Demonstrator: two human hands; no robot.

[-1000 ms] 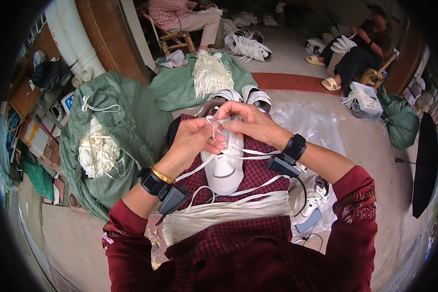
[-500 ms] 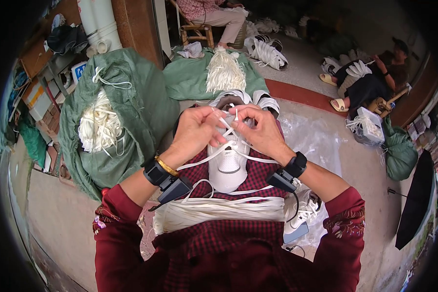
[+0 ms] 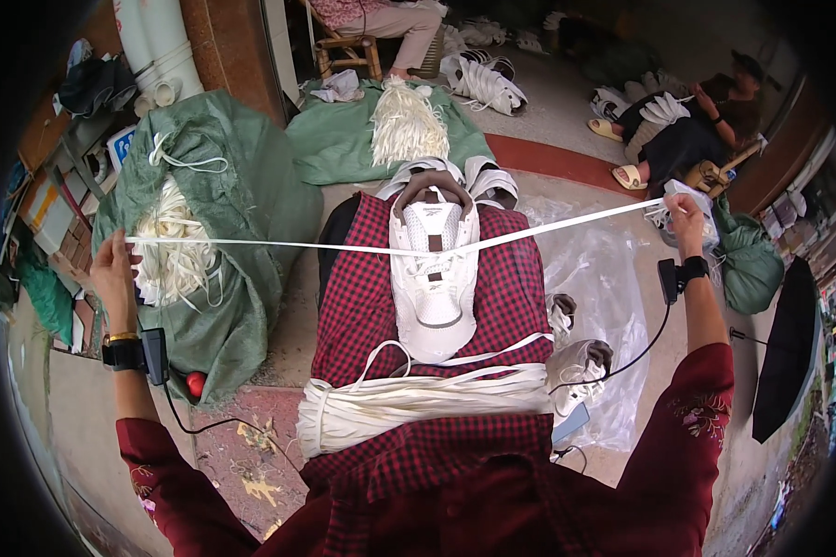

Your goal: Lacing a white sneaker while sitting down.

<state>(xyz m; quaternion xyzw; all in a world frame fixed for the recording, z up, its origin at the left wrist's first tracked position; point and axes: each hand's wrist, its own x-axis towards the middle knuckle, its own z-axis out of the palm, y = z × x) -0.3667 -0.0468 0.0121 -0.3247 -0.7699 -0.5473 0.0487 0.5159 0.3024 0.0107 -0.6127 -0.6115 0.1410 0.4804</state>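
Note:
A white sneaker lies on the red checked cloth over my lap, toe toward me. A flat white shoelace runs through the shoe and stretches tight to both sides. My left hand pinches its left end, far out beside a green sack. My right hand grips the right end, raised to the right. A thick bundle of white laces rests across my lap below the shoe.
A green sack stuffed with white laces stands at my left, another green sack with laces behind. Clear plastic sheeting and white sneakers lie at my right. One person sits at the back, another at the far right.
Both hands were together over the sneaker's top, working the lace. They have moved far apart, left and right, pulling the lace taut through the shoe.

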